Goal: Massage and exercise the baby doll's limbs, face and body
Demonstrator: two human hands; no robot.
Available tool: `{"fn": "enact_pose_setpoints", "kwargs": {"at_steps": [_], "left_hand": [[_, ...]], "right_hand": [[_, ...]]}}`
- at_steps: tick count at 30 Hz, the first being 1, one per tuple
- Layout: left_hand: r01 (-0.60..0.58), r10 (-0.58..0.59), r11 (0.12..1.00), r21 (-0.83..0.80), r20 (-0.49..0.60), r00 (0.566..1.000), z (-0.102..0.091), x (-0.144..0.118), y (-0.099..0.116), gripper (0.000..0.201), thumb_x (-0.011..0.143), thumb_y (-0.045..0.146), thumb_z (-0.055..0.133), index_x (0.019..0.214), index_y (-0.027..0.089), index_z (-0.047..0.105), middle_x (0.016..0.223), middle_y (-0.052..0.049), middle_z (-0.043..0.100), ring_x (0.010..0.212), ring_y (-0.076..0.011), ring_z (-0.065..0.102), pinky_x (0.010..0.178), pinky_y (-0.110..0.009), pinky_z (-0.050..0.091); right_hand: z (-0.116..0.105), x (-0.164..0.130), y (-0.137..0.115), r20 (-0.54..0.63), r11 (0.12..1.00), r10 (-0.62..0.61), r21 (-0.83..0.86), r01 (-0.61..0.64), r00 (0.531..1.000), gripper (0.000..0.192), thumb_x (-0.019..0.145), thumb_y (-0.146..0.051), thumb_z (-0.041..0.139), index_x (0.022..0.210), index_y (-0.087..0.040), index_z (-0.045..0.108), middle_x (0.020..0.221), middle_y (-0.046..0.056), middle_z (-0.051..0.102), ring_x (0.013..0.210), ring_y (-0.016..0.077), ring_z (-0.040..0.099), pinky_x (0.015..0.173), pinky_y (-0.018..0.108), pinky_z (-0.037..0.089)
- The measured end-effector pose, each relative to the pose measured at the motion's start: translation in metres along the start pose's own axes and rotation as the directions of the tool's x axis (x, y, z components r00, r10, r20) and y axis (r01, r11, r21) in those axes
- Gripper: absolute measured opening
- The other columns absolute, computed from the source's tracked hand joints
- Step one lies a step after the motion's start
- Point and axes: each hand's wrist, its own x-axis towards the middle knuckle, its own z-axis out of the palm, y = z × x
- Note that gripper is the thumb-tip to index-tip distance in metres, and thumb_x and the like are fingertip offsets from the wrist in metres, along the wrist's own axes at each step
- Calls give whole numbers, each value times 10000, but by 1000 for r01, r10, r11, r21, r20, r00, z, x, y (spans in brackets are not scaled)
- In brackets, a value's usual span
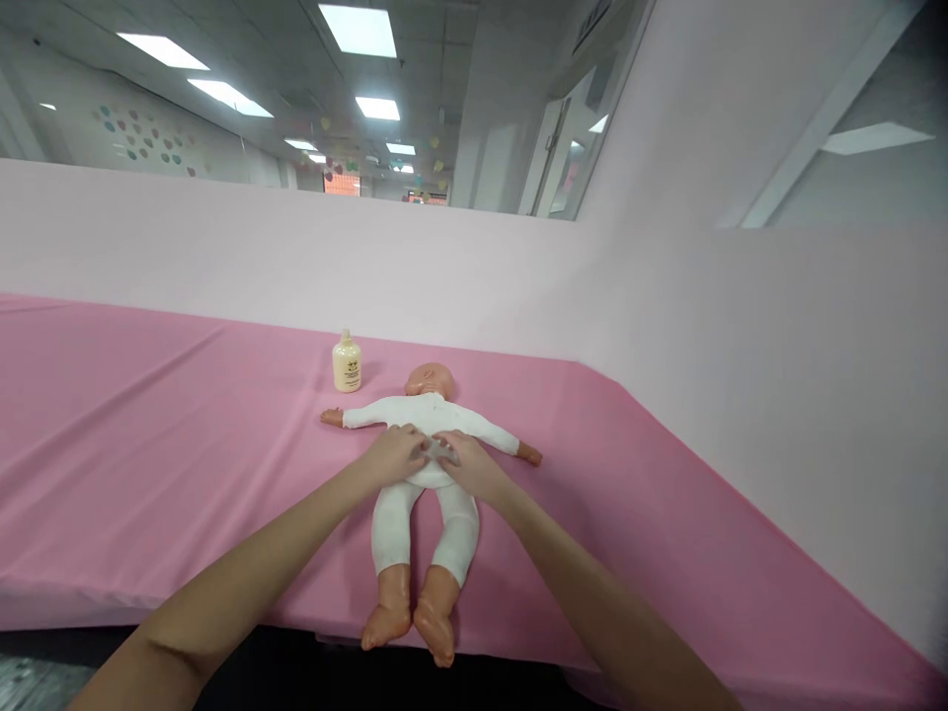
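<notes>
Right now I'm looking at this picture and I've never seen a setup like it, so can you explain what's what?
There is no machine here. These are a person's two bare hands, seen by a camera worn on that person's own head, looking forward and down. There is just this one view. On the pink cover lies a doll in white clothing, its head away from the wearer and its feet at the near edge. A bottle stands upright beyond its outstretched arm. The left hand and right hand meet at the doll's middle. Something pale shows between their fingers, too blurred to name or to call held.
</notes>
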Motion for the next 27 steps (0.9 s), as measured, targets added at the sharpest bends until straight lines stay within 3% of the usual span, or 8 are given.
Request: {"fn": "enact_pose_setpoints", "kwargs": {"at_steps": [3, 6, 10, 13, 16, 20, 27], "left_hand": [[38, -38, 999, 1, 14, 999, 8, -20, 12, 296, 883, 229, 552, 1151, 191, 671, 1131, -93, 694, 1010, -252, 656, 909, -356, 489], [100, -100, 995, -1, 13, 995, 11, -22, 14, 322, 889, 228, 540, 1191, 190, 647, 1145, -94, 709, 1037, -252, 665, 881, -346, 495], [152, -154, 987, -57, -20, 988, 12, -5, 8, 342, 932, 282, 528, 1248, 200, 627, 1118, -82, 740, 1020, -243, 683, 815, -324, 491], [174, -175, 984, -37, -25, 984, 16, 10, 6, 297, 965, 288, 495, 1166, 184, 688, 1068, -90, 751, 970, -248, 682, 804, -332, 481], [189, -188, 981, 44, -28, 982, 24, 23, 9, 312, 971, 240, 457, 1078, 155, 737, 1050, -125, 738, 972, -261, 664, 850, -363, 482], [200, -193, 974, 109, -69, 979, 31, 34, 13, 322, 964, 231, 450, 1031, 141, 752, 1184, -171, 668, 1144, -312, 590, 934, -419, 463], [236, -230, 967, 97, -70, 971, 33, 50, 8, 364, 1002, 253, 369, 1127, 110, 679, 1080, -161, 692, 977, -266, 658, 840, -364, 479]], "right_hand": [[6, -20, -12, 7, 997, -9, -74, 10, 1000, 258, 911, -120, 559, 1130, -166, 687, 1182, 96, 663, 1133, 251, 584, 1026, 383, 442], [14, -20, -12, -34, 995, 8, -99, -12, 999, 234, 932, -116, 553, 1121, -143, 690, 1172, 101, 678, 1123, 245, 592, 1010, 360, 446], [21, -3, -5, -71, 987, 100, -123, -108, 992, 323, 963, -86, 493, 1238, -144, 653, 1201, 93, 697, 1107, 205, 631, 981, 297, 455], [23, 8, -5, -76, 968, 131, -207, -144, 988, 397, 966, -56, 453, 1308, -160, 626, 1217, 93, 684, 1097, 192, 634, 951, 271, 457], [23, 16, -6, -81, 950, 137, -270, -154, 987, 333, 982, -92, 449, 1205, -148, 689, 1205, 119, 650, 1058, 207, 625, 898, 279, 468], [24, 24, -5, -79, 927, 114, -349, -135, 990, 313, 1003, -121, 417, 1039, -151, 727, 1219, 117, 633, 1099, 223, 588, 946, 297, 445], [23, 45, 3, -92, 906, 212, -356, -231, 973, 271, 1032, -138, 385, 1175, -113, 613, 1104, 123, 707, 1002, 200, 662, 847, 277, 449]]}}
